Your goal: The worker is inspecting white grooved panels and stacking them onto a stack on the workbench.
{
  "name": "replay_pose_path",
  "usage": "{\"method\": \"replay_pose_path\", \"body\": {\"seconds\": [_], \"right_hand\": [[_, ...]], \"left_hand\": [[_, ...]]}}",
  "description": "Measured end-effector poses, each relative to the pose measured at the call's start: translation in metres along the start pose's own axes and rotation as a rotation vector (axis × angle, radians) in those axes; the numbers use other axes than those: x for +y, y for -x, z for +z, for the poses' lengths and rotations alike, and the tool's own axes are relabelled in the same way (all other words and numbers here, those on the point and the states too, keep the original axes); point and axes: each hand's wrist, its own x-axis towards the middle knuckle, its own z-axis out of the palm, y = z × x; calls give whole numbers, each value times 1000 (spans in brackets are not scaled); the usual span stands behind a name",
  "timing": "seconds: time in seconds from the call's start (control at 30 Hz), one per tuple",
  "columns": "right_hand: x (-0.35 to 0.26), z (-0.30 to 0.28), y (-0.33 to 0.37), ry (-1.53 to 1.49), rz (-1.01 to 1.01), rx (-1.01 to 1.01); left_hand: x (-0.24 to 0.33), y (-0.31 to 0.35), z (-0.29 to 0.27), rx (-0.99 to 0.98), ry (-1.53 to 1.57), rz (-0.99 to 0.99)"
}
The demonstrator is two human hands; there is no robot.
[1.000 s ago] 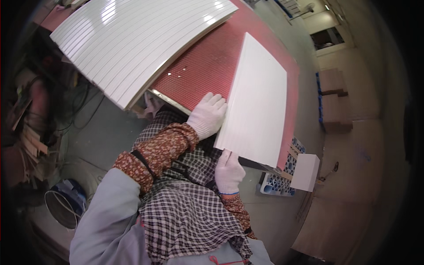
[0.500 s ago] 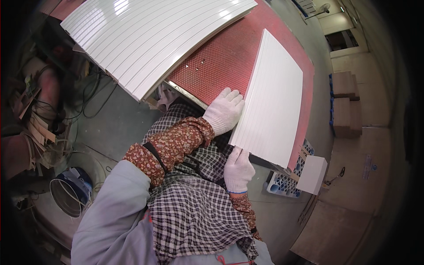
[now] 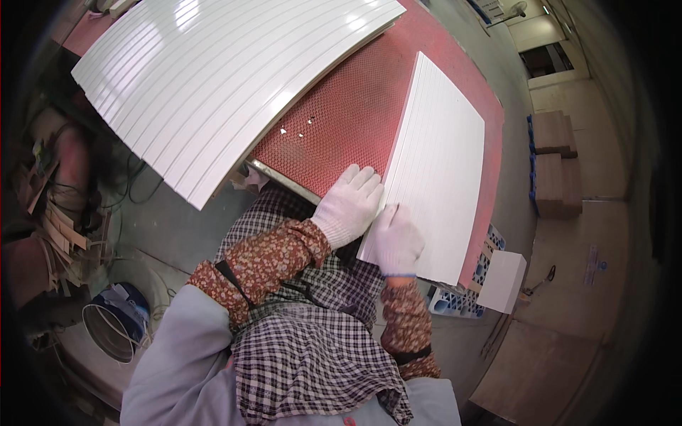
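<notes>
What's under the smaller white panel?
The red textured surface shows on both sides of the smaller white panel, which appears to rest on it; whatever lies directly beneath is covered.

White rectangular panel (image 3: pixel 446 167), matte face, fine lengthwise lines along left side, lying flat, long sides slanting away to upper right, on red textured tabletop (image 3: pixel 341 99), near end partly hidden.

Gloves (image 3: pixel 348 202) were white knit; the right cuff (image 3: pixel 399 275) was edged blue. Sleeves (image 3: pixel 273 255) were brown floral with black bands (image 3: pixel 233 282). Shirt (image 3: pixel 170 355) was grey-blue; apron (image 3: pixel 312 362), black-and-white checked.
</notes>
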Motion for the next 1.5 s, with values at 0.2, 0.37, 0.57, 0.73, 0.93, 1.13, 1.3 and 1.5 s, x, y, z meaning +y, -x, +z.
{"method": "replay_pose_path", "body": {"seconds": [0.2, 0.37, 0.57, 0.73, 0.93, 1.13, 1.3, 1.5], "right_hand": [[9, -16, -129, 24, 65, 35], [31, -7, -261, 62, 77, -68], [16, 23, -330, 38, 98, -127], [3, 13, -355, -89, 48, -111], [6, 10, -392, -128, 51, -96], [22, 10, -400, -124, 64, -116], [21, 18, -381, -114, 66, -51], [19, 9, -330, -32, 28, -65]], "left_hand": [[19, 1, -16, -83, 49, 20], [36, -16, -2, -57, 126, -50], [49, 10, -25, -145, 131, -74], [77, 26, -46, -194, 99, -149], [78, 31, -69, -362, 69, -100], [80, 27, -79, -294, 138, -106], [77, 38, -38, -178, 135, -119], [47, 14, -15, -105, 94, -51]]}}
